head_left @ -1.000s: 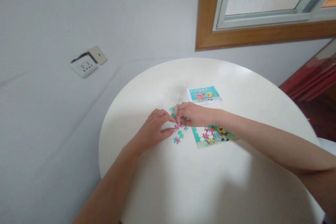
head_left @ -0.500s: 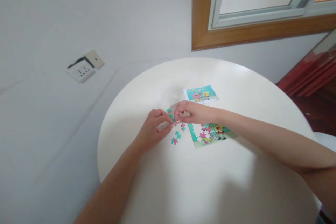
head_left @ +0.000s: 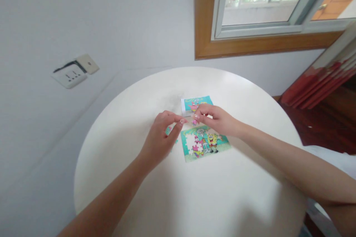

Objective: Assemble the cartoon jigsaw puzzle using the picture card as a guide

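Observation:
My right hand (head_left: 215, 118) pinches a pink puzzle piece (head_left: 194, 122) between thumb and fingers, just above the top edge of a partly assembled jigsaw puzzle (head_left: 205, 152). Cartoon figures on teal show on the puzzle, with white gaps at its left and upper right. To the left, my left hand (head_left: 161, 133) has thumb and forefinger together; whether anything is between them is too small to tell. Loose teal puzzle pieces (head_left: 168, 130) lie partly hidden beneath this hand. Behind the right fingers lies a picture card (head_left: 198, 100) with similar figures, partly covered.
Everything lies on a round white table (head_left: 205, 196) against a pale wall. A wall socket (head_left: 71, 76) is at the left. A wood-framed window (head_left: 204, 40) stands behind, and a red and white curtain (head_left: 308, 81) hangs at the right.
The view has shifted right. My right hand has moved from the loose pieces to above the puzzle with a pink piece. My left hand has moved toward the puzzle's upper left corner.

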`<state>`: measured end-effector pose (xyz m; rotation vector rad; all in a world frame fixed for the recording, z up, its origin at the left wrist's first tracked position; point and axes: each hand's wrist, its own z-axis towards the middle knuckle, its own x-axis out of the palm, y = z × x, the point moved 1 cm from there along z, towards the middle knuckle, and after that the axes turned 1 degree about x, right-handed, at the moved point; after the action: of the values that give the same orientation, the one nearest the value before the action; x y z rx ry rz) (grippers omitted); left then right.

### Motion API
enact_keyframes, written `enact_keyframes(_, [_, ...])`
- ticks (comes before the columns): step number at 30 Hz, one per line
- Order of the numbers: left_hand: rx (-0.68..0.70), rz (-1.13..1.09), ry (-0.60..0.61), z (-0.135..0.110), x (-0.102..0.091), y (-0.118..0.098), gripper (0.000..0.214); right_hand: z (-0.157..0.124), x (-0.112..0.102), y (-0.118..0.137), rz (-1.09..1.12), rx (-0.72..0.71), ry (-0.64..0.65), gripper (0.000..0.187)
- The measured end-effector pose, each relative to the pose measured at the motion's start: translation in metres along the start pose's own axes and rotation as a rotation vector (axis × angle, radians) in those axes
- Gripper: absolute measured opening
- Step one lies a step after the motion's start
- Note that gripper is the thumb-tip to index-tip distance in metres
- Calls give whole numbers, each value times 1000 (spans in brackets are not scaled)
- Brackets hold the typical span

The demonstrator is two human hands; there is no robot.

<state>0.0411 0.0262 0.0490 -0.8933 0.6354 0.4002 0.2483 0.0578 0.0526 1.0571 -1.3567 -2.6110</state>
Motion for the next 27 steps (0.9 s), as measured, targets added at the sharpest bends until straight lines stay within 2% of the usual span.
enact_keyframes(4, [73,137,13,-6,20,4,16,-15,-8,-15,-68,-25,18,27])
enact_keyframes(7, [125,230,97,-14,28,11,20,-22,-7,-28,-101,-26,35,23])
enact_keyframes(13, [160,248,207,-18,24,24,20,-26,-4,-35,-149,-7,101,20])
enact_keyframes(20, [146,178,331,-22,27,23,19,-32,9,-28,-323,-10,264,17])
enact_keyframes(27, [149,152,344,-24,30,25,28,-34,16,-24,-371,1,301,22])
